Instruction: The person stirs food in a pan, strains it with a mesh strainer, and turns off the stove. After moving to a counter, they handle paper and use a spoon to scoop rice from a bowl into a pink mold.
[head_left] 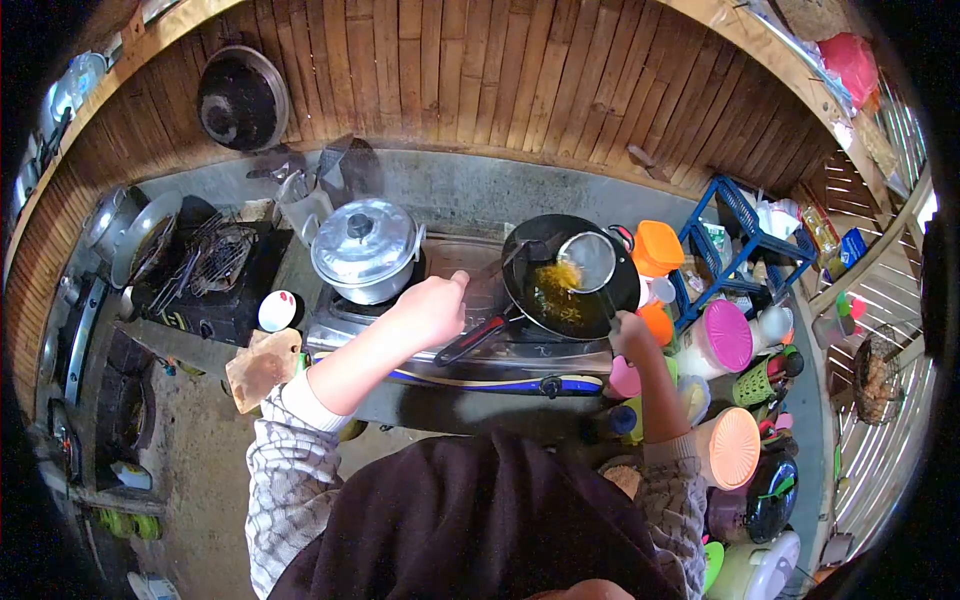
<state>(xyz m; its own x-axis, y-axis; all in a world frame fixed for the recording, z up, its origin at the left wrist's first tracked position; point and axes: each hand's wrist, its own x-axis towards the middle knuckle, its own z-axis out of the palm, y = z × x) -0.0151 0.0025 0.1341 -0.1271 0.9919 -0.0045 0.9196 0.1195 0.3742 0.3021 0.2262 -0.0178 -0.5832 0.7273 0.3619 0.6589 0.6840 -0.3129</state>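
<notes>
My left hand (438, 302) is closed around the handle of a dark spatula (532, 250), whose blade reaches into the left side of a black frying pan (612, 318). In my right hand (630, 335) is the handle of a round mesh strainer (590, 260), held over the pan's upper right part. Yellow fried bits (560, 275) lie between the spatula and the strainer, above dark oil (560, 306). The pan sits on the right burner of a gas stove (450, 365). Its black and red handle points toward the lower left, below my left hand.
A lidded aluminium pot (365, 245) occupies the left burner. Left of it are a wooden board (262, 370), a white and red cup (277, 311) and a charred grill rack (222, 260). Orange containers (657, 248), a blue rack (740, 235) and a pink-lidded tub (727, 335) crowd the right.
</notes>
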